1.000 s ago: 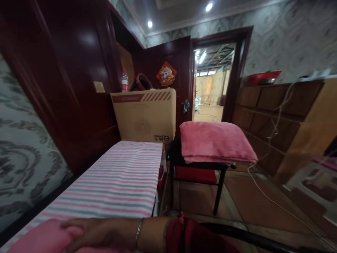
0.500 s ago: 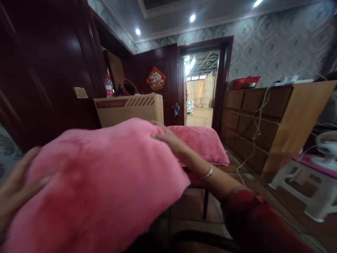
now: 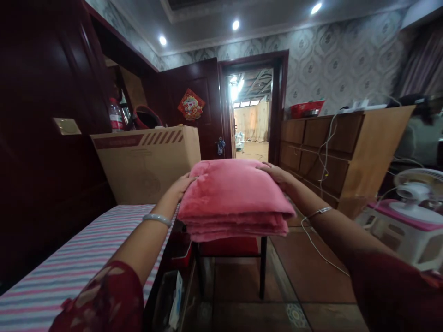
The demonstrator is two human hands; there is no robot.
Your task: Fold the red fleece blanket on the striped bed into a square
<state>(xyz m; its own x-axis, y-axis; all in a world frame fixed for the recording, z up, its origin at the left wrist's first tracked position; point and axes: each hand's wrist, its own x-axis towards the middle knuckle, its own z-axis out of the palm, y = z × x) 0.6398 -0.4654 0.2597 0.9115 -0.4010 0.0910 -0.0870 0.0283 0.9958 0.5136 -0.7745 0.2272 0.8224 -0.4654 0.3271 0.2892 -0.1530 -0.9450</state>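
A thick folded pink blanket (image 3: 231, 184) lies on another folded pink layer (image 3: 242, 228), the pile resting on a chair with a red seat (image 3: 228, 246). My left hand (image 3: 185, 185) grips the blanket's left edge, fingers over the top. On the opposite side, my right hand (image 3: 275, 174) holds the right edge, its fingertips on the upper surface. The palms' undersides are hidden. Dark chair legs (image 3: 263, 272) show below the pile.
Left of the chair is a bed with a striped sheet (image 3: 86, 249). Behind it stands a large cardboard box (image 3: 148, 166) with a bottle (image 3: 116, 117) on top. To the right are a wooden cabinet (image 3: 377, 143), a trailing white cable (image 3: 321, 249) and a fan (image 3: 415, 193) on a plastic stool (image 3: 411, 226).
The blanket has moved from close in front of me, at the left, onto the pink pile on the chair. Both hands have travelled with it, and the view has shifted right.
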